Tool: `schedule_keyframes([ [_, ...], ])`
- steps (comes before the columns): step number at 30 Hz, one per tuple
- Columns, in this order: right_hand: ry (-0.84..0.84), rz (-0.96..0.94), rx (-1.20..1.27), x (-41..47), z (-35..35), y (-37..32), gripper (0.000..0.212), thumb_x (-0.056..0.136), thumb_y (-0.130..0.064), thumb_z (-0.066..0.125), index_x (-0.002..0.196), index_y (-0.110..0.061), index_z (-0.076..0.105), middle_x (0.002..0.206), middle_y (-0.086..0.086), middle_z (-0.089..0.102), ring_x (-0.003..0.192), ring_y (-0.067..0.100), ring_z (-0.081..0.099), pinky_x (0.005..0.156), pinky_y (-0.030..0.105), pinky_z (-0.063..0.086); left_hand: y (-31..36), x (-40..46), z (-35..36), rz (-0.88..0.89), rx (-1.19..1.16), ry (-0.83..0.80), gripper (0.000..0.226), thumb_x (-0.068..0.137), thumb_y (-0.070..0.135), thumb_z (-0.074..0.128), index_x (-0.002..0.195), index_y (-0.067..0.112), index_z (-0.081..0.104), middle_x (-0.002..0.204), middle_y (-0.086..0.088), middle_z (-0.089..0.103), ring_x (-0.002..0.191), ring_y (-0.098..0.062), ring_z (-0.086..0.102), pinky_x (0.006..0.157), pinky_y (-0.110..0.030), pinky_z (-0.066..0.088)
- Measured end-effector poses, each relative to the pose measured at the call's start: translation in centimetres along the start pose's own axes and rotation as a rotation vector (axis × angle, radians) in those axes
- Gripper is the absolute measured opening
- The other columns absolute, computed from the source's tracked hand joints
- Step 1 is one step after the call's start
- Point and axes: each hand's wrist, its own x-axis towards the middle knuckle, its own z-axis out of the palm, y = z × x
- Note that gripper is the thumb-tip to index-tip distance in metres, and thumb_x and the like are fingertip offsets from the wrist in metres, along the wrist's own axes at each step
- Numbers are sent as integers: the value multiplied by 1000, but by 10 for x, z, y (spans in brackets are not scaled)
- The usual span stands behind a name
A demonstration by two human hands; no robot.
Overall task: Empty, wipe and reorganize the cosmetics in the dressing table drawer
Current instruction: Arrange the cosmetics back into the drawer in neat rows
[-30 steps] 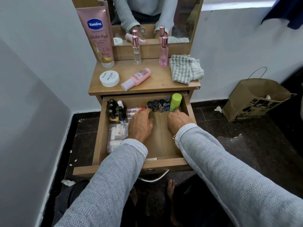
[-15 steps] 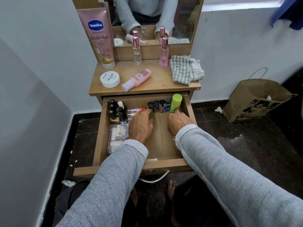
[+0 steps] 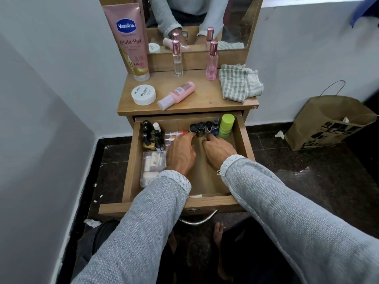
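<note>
Inside the open drawer: the pulled-out light wooden drawer (image 3: 131, 160) of the dressing table holds both hands.
Left hand (image 3: 181, 153): palm down, fingers reach to the row of small dark-capped bottles (image 3: 200, 128) at the back wall; if it grips one, I cannot tell.
Right hand (image 3: 219, 149): palm down, fingertips at the same row, just beside the lime-green round bottle (image 3: 225, 126); its grip is hidden also.
Left part of drawer: dark nail polish bottles (image 3: 150, 137) stand in the back corner, a clear plastic box (image 3: 152, 168) lies before them.
Tabletop: a grey checked cloth (image 3: 238, 83), a white round jar (image 3: 143, 94) and a pink bottle lying on its side (image 3: 176, 95).
</note>
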Motion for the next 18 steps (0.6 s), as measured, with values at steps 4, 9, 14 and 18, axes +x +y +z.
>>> schedule_keyframes([
  [4,-10,15,19,5,3,-6,41,91,-2,49,132,-6,49,129,12,45,116,32,50,90,45,48,1,0,-1,3,-7,-3,39,92,1,57,129,12,60,119,-12,67,107,-27,65,92,-34,50],
  [9,-13,38,40,12,8,-9,43,93,-9,50,135,-10,47,130,10,43,120,29,47,93,44,48,0,1,0,3,-1,-10,38,91,1,56,127,12,61,119,-12,68,108,-30,64,93,-39,51],
  [14,-7,47,50,16,11,-11,46,93,-10,49,139,-9,43,133,11,41,123,30,44,94,46,47,1,1,0,0,3,-23,34,92,3,55,125,11,62,119,-13,67,108,-31,63,94,-40,50],
  [18,3,40,40,18,13,-12,44,95,-11,47,139,-6,43,133,12,40,124,31,43,94,46,47,1,1,1,-4,0,-22,33,92,4,54,124,11,62,120,-14,67,109,-32,63,93,-41,52],
])
